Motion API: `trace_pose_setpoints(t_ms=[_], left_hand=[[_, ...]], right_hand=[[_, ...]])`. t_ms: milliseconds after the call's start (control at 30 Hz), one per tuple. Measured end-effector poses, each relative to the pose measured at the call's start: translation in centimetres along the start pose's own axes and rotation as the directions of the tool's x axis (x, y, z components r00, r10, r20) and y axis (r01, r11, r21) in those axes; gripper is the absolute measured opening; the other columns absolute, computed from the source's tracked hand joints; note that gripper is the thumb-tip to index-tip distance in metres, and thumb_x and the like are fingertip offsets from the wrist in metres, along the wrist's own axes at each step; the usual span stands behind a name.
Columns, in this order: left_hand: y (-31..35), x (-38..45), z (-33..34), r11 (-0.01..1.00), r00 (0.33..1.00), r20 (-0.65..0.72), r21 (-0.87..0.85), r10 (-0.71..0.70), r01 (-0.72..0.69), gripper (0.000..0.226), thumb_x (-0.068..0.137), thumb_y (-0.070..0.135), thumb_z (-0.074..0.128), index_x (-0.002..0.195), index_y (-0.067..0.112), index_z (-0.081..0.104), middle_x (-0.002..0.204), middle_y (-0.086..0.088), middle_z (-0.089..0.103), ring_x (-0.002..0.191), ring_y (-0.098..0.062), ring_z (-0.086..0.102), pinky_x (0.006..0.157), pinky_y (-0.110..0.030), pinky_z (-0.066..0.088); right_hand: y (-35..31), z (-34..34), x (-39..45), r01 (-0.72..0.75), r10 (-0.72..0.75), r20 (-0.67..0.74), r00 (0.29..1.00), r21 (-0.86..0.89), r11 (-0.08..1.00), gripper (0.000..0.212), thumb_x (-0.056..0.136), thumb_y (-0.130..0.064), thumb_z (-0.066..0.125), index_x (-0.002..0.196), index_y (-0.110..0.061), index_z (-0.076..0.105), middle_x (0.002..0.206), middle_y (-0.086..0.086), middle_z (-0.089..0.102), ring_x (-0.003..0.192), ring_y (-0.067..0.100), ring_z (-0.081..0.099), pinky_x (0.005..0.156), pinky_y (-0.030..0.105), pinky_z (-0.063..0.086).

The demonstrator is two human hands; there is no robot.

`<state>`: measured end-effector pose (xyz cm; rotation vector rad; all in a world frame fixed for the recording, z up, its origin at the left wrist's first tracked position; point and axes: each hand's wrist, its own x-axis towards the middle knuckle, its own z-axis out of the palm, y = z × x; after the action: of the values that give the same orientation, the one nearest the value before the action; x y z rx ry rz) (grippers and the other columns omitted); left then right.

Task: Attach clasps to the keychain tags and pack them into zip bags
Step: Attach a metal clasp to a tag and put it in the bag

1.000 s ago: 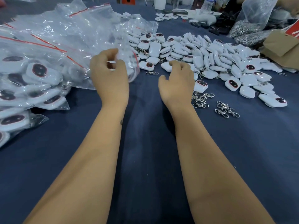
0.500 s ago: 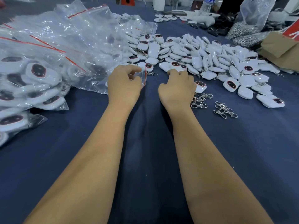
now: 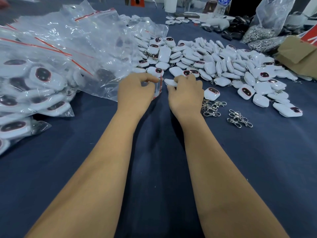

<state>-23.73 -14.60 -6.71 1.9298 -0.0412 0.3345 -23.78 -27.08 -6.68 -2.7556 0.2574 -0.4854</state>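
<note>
My left hand (image 3: 135, 93) pinches a small clear zip bag (image 3: 158, 87) with a red seal strip at its mouth. Close beside it, my right hand (image 3: 186, 95) grips a white keychain tag (image 3: 169, 82), whose end points at the bag's opening. A heap of loose white tags (image 3: 214, 64) with dark oval faces spreads behind and to the right of my hands. Two small clusters of silver clasps (image 3: 211, 107) (image 3: 239, 118) lie on the blue cloth just right of my right wrist.
Empty zip bags (image 3: 82, 42) are piled at the back left, with filled bags of tags (image 3: 34, 93) stacked at the left edge. A cardboard box (image 3: 298, 55) and bags of metal clasps (image 3: 264, 30) sit at the far right. Blue tablecloth (image 3: 154, 169) runs under my forearms.
My left hand pulled one small bag off the pile and brought it toward the middle. My right hand picked up a white tag and lifted it to the bag's mouth.
</note>
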Motion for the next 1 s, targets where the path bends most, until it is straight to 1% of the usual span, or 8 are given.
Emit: trace_pose_setpoints(t_ms=[67, 133, 233, 333, 467, 733, 900, 1000], left_hand=[[-0.2, 0.0, -0.1, 1.0, 1.0, 0.011, 0.028, -0.011, 0.011, 0.038, 0.081, 0.006, 0.05, 0.083, 0.038, 0.071, 0.087, 0.015, 0.067, 0.067, 0.0, 0.057, 0.059, -0.011, 0.041], [-0.3, 0.1, -0.2, 0.997, 0.999, -0.012, 0.074, -0.03, 0.031, 0.038, 0.083, 0.005, 0.048, 0.1, 0.027, 0.075, 0.099, 0.003, 0.071, 0.083, -0.013, 0.064, 0.075, -0.024, 0.052], [-0.2, 0.3, -0.3, 0.995, 0.996, -0.073, 0.089, -0.046, 0.053, 0.037, 0.086, 0.005, 0.048, 0.107, 0.018, 0.074, 0.103, -0.005, 0.073, 0.096, -0.024, 0.067, 0.089, -0.035, 0.054], [0.0, 0.2, -0.3, 0.997, 0.997, -0.064, 0.049, -0.049, 0.052, 0.031, 0.085, 0.008, 0.05, 0.092, 0.025, 0.075, 0.082, 0.003, 0.071, 0.085, -0.021, 0.066, 0.081, -0.032, 0.055], [0.0, 0.3, -0.3, 0.996, 0.997, -0.008, -0.048, -0.074, 0.073, 0.03, 0.082, 0.011, 0.049, 0.064, 0.028, 0.066, 0.051, 0.01, 0.056, 0.057, -0.015, 0.05, 0.062, -0.028, 0.043], [-0.2, 0.5, -0.3, 0.99, 0.996, 0.029, -0.112, -0.086, 0.088, 0.035, 0.076, 0.012, 0.047, 0.077, 0.031, 0.076, 0.047, 0.014, 0.056, 0.05, -0.01, 0.048, 0.059, -0.025, 0.041], [-0.1, 0.6, -0.1, 0.97, 0.993, 0.002, -0.214, -0.118, 0.116, 0.03, 0.065, 0.016, 0.042, 0.073, -0.007, 0.059, 0.055, -0.005, 0.042, 0.058, -0.022, 0.032, 0.058, -0.039, 0.028], [0.0, 0.6, -0.1, 0.959, 0.992, 0.016, -0.257, -0.124, 0.124, 0.03, 0.063, 0.017, 0.043, 0.071, -0.011, 0.052, 0.061, -0.012, 0.037, 0.063, -0.027, 0.027, 0.059, -0.043, 0.025]], right_hand=[[-0.4, -0.1, 0.0, 0.015, -0.007, -0.054, 0.999, 0.151, 0.988, 0.031, 0.104, -0.032, 0.038, 0.098, -0.011, 0.059, 0.106, 0.007, 0.058, 0.102, 0.026, 0.05, 0.085, 0.039, 0.036], [-0.9, -0.2, -0.1, -0.045, 0.08, -0.047, 0.996, 0.505, 0.862, 0.039, 0.105, -0.032, 0.038, 0.074, -0.012, 0.048, 0.077, 0.001, 0.054, 0.073, 0.014, 0.047, 0.071, 0.037, 0.036], [-1.9, -0.4, -0.3, -0.19, 0.148, 0.136, 0.98, 0.865, 0.464, 0.04, 0.106, -0.032, 0.039, 0.084, -0.002, 0.055, 0.084, 0.02, 0.064, 0.067, 0.017, 0.054, 0.066, 0.039, 0.054], [-1.9, -0.5, -0.5, -0.265, 0.063, 0.258, 0.964, 0.92, 0.29, 0.031, 0.106, -0.029, 0.041, 0.084, -0.016, 0.059, 0.078, 0.012, 0.07, 0.057, 0.016, 0.059, 0.05, 0.02, 0.049], [-1.7, -0.6, -0.2, -0.279, -0.031, 0.302, 0.953, 0.912, 0.299, 0.013, 0.096, -0.008, 0.053, 0.091, -0.014, 0.063, 0.083, 0.005, 0.069, 0.061, 0.012, 0.058, 0.052, 0.018, 0.046], [-1.8, -0.7, -0.3, -0.265, -0.06, 0.311, 0.949, 0.885, 0.383, 0.02, 0.088, 0.002, 0.053, 0.094, -0.012, 0.065, 0.076, 0.001, 0.064, 0.062, 0.01, 0.057, 0.053, 0.015, 0.047], [-1.9, -0.8, -0.3, -0.288, -0.046, 0.329, 0.943, 0.88, 0.378, 0.023, 0.089, 0.002, 0.05, 0.085, -0.015, 0.064, 0.078, 0.004, 0.066, 0.058, 0.009, 0.056, 0.053, 0.015, 0.046], [-1.8, -0.7, -0.3, -0.274, -0.044, 0.319, 0.947, 0.871, 0.408, 0.02, 0.089, 0.001, 0.05, 0.087, -0.014, 0.064, 0.082, 0.006, 0.066, 0.06, 0.009, 0.055, 0.054, 0.016, 0.046]])
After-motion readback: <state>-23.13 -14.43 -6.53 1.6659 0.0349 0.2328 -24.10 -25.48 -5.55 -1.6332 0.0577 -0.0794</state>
